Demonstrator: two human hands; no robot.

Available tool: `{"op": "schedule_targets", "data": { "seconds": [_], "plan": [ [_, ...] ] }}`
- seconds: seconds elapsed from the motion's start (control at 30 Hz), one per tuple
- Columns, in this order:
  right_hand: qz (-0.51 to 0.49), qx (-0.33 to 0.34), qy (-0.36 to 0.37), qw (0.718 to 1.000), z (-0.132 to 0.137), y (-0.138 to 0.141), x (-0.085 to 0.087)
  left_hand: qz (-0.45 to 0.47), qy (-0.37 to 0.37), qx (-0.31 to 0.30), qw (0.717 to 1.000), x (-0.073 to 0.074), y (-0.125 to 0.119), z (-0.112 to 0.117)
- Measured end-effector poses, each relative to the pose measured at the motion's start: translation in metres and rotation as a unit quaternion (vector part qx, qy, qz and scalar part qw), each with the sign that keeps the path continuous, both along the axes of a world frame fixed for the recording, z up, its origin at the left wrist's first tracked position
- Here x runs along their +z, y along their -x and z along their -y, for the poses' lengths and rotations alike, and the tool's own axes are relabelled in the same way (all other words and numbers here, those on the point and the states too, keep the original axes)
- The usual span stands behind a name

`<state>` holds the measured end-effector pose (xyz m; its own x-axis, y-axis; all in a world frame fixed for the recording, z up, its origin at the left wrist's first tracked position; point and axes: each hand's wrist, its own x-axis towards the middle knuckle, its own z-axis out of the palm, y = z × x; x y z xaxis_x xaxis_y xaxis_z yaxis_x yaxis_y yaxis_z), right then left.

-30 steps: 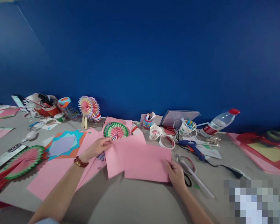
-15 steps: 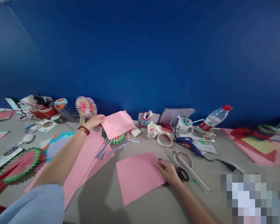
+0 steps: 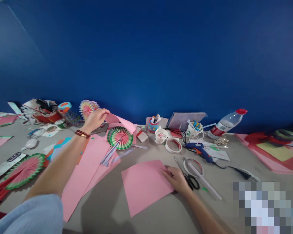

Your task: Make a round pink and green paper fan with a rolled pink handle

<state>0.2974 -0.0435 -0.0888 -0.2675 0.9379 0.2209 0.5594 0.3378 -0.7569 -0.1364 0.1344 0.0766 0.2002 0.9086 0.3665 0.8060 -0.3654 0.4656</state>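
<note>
In my head view, the worktop (image 3: 161, 222) runs back to a blue wall (image 3: 146, 58). Its grey surface shows along the near side, and a strip of it separates the long pink papers (image 3: 88, 170) on my left from the sheet at my right hand (image 3: 176, 177). On the right, scissors (image 3: 192, 182) and a white stick (image 3: 205, 182) crowd that hand.

I count two sheets, one per hand, two green-edged paper fans, two flat tape rings (image 3: 173, 145), one glue gun (image 3: 200, 152) and one bottle (image 3: 227, 125).

My right hand pinches the right side of the near pink sheet (image 3: 145, 188), thumb on top; it looks smooth, four-sided and plain. My left hand (image 3: 97, 118) pinches the left end of the far pink sheet (image 3: 122, 123), which curls above the nearer green-edged fan (image 3: 120, 138); whether they touch, I cannot tell.
</note>
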Motion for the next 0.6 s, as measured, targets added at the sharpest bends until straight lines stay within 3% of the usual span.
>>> {"op": "schedule_targets", "data": {
  "seconds": [0.13,0.23,0.47,0.6],
  "plan": [
    [0.002,0.009,0.003,1.0,0.0,0.0,-0.001,-0.138,-0.038,0.011,0.99,0.007,-0.011,-0.009],
    [0.007,0.01,0.005,1.0,0.0,0.0,0.0,-0.164,-0.016,0.048,0.985,0.01,-0.019,-0.027],
    [0.019,0.014,0.002,1.0,0.001,0.003,0.005,-0.212,0.037,0.197,0.957,0.01,-0.041,-0.059],
    [0.022,0.014,-0.001,1.0,0.0,0.003,0.003,-0.223,0.054,0.227,0.946,0.012,-0.055,-0.071]
  ]
}}
